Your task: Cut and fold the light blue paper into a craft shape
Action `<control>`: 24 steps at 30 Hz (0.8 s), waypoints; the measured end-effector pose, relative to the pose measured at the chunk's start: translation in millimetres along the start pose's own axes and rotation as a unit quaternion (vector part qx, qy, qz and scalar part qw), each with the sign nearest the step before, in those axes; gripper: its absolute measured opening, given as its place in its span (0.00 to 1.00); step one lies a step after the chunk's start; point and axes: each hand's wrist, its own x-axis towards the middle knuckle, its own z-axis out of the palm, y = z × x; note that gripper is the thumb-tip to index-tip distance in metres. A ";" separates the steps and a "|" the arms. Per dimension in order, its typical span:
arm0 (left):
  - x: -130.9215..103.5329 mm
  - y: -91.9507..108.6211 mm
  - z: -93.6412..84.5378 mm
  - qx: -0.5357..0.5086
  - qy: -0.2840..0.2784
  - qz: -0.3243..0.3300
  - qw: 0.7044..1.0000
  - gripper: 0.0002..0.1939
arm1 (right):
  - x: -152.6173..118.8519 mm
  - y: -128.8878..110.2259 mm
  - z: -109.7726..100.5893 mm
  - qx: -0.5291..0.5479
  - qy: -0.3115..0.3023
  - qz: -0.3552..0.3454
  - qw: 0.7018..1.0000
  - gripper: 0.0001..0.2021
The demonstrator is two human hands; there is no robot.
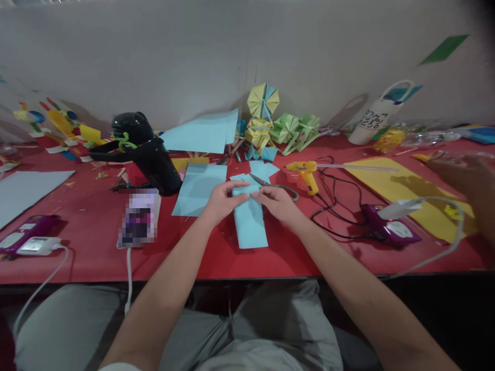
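A light blue strip of folded paper [250, 224] lies lengthwise in front of me on the red table. Its far end is pinched by my left hand [226, 200] on one side and my right hand [276, 202] on the other, thumbs on top and nearly meeting. Just beyond my fingers rest scissors [263, 181], partly hidden by my right hand, on small blue paper pieces [266, 169]. A flat blue sheet [201, 183] lies beside my left hand.
A yellow glue gun [307, 175] with a black cord lies to the right, near a purple power strip [392, 226] and yellow paper [406, 193]. Leftward are a phone [139, 219] and black bottle [154, 162]. Paper models [263, 118] stand behind. Another person's arm [464, 180] reaches in at right.
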 end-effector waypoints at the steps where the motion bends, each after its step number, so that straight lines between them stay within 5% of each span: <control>1: 0.0 -0.5 -0.1 0.001 -0.001 0.000 1.000 0.19 | 0.1 -0.2 0.0 0.001 0.007 -0.002 1.000 0.23; 7: -0.4 -1.0 -0.1 0.015 0.000 -0.001 1.000 0.19 | -0.2 -5.3 0.6 0.020 0.053 -0.008 0.998 0.18; 24: -0.4 1.9 0.9 0.035 0.017 -0.003 0.999 0.20 | -2.3 -6.0 -0.6 -0.002 0.045 -0.019 0.999 0.20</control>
